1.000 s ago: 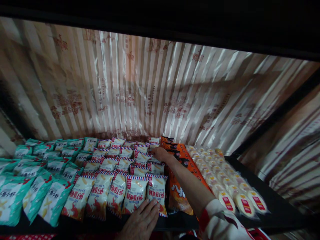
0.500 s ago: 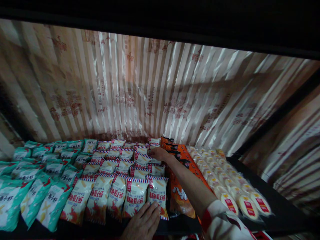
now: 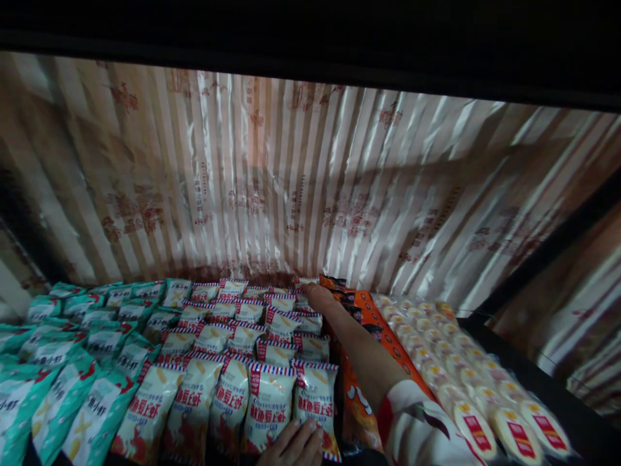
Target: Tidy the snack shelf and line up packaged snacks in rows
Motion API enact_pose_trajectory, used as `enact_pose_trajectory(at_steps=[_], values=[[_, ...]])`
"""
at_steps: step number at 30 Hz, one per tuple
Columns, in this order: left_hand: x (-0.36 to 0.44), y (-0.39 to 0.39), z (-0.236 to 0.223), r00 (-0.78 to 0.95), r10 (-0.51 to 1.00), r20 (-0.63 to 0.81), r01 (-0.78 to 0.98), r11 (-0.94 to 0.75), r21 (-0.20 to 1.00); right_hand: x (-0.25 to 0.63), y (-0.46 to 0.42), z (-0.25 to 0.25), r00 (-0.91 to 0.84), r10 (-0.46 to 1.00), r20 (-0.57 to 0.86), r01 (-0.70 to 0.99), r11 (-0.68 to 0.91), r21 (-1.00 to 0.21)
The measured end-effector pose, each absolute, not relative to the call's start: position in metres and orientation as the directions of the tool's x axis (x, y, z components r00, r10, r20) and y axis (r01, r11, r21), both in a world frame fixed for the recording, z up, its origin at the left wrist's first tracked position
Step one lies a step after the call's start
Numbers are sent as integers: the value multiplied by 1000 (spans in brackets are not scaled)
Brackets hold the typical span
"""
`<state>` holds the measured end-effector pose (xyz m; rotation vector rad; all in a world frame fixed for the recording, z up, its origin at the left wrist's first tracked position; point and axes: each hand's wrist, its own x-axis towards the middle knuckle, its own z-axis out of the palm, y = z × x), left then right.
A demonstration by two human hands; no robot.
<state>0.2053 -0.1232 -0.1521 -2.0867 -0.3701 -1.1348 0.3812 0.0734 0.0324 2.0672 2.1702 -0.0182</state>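
My left hand (image 3: 292, 446) lies with its fingers stretched out against the lower front of a white snack bag (image 3: 314, 401) with red print and a striped top edge, in the front row. It is only partly in the picture. My right hand (image 3: 317, 296) reaches over the same kind of bags to the back of their right-hand column. Its fingers touch or hover beside the rearmost white bag (image 3: 301, 282); dim light and blur hide whether they grip it. Several rows of these bags stand upright, leaning on one another. My right forearm passes over orange bags (image 3: 361, 414).
Teal snack bags (image 3: 104, 408) stand in rows at the left. Round, pale packaged cakes (image 3: 473, 430) with red labels lie in rows at the right. Behind is a shiny striped sheet (image 3: 272, 175). A dark beam (image 3: 310, 58) crosses overhead, above the black shelf (image 3: 514, 362).
My right hand has moved slightly farther back, toward the rearmost white bag. My left hand stays at the front bag. The view has tilted up a little, so the bags appear lower.
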Motion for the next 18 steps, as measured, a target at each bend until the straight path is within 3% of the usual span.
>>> enact_pose_trajectory(at_steps=[13, 18], values=[[213, -125, -139, 432, -76, 899, 622, -696, -358, 369, 80, 30, -39, 992, -116, 998, 44, 42], [213, -121, -150, 509, -82, 857, 615, -662, -429, 372, 83, 29, -9, 996, -93, 1000, 11, 18]])
